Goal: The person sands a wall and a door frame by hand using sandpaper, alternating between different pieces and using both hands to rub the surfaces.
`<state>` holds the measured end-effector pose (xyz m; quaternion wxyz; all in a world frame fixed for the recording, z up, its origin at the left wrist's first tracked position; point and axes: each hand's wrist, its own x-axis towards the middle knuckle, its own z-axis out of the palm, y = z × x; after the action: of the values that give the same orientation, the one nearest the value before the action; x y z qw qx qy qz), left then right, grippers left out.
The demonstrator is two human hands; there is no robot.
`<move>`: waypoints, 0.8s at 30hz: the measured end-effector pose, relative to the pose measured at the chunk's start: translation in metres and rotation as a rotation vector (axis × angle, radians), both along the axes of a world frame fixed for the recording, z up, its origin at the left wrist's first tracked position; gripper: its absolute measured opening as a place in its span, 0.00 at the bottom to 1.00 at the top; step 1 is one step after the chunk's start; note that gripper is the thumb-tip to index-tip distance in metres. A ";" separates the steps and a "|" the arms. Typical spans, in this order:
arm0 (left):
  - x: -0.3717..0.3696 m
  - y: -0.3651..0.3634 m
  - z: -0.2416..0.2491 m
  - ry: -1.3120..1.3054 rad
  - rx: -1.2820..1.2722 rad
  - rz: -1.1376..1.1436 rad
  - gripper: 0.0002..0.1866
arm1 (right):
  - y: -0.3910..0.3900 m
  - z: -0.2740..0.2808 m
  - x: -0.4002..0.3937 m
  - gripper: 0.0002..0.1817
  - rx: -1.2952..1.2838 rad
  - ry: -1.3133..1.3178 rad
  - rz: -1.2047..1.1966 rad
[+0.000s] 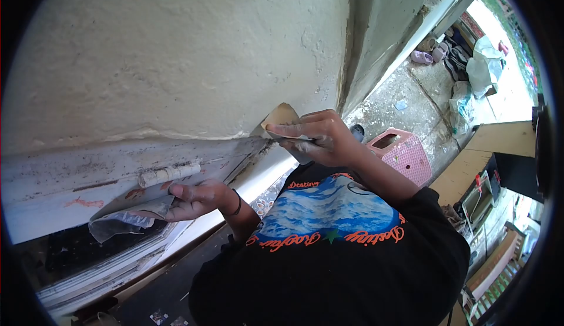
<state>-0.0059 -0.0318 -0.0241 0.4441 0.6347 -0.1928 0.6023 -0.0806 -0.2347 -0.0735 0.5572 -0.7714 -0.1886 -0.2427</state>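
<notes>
My right hand [320, 136] is shut on a folded tan sheet of sandpaper [281, 115], pressed where the rough cream wall [176, 49] meets the dirty white frame [70, 179]. My left hand [197, 199], a dark band on its wrist, grips a crumpled grey sheet [120, 220] against the lower edge of that frame, just below a painted-over hinge [169, 174]. My black shirt with a blue print [329, 214] fills the lower middle of the view.
A pink plastic basket [405, 154] stands on the concrete floor [420, 99] behind my right forearm. Farther off lie slippers [424, 55] and white bags [483, 67]. Wooden boards [499, 141] and cluttered furniture sit at the right edge.
</notes>
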 end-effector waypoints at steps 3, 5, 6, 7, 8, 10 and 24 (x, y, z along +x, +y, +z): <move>-0.003 -0.003 0.000 0.016 -0.046 0.022 0.36 | -0.007 0.002 -0.010 0.17 0.238 0.266 0.025; -0.005 0.014 -0.012 0.049 -0.085 0.044 0.36 | -0.011 0.000 -0.014 0.14 0.448 0.380 0.018; -0.007 0.013 -0.009 0.073 -0.091 0.045 0.35 | -0.012 0.000 -0.017 0.18 0.491 0.435 0.030; -0.009 0.012 -0.006 0.099 -0.099 0.043 0.35 | -0.012 -0.003 -0.019 0.18 0.487 0.435 0.033; -0.011 0.012 -0.002 0.099 -0.105 0.046 0.35 | -0.010 -0.010 -0.021 0.19 0.599 0.490 0.039; -0.016 0.017 0.006 0.063 -0.222 0.058 0.29 | -0.009 -0.011 -0.024 0.20 0.703 0.556 0.049; -0.102 0.043 -0.012 0.393 0.088 0.006 0.22 | 0.031 -0.026 -0.041 0.28 1.549 0.639 0.729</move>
<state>-0.1081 0.0116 -0.0361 0.4432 0.7595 -0.1266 0.4590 -0.1214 -0.2035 -0.1000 0.9869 -0.1047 -0.0417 0.1150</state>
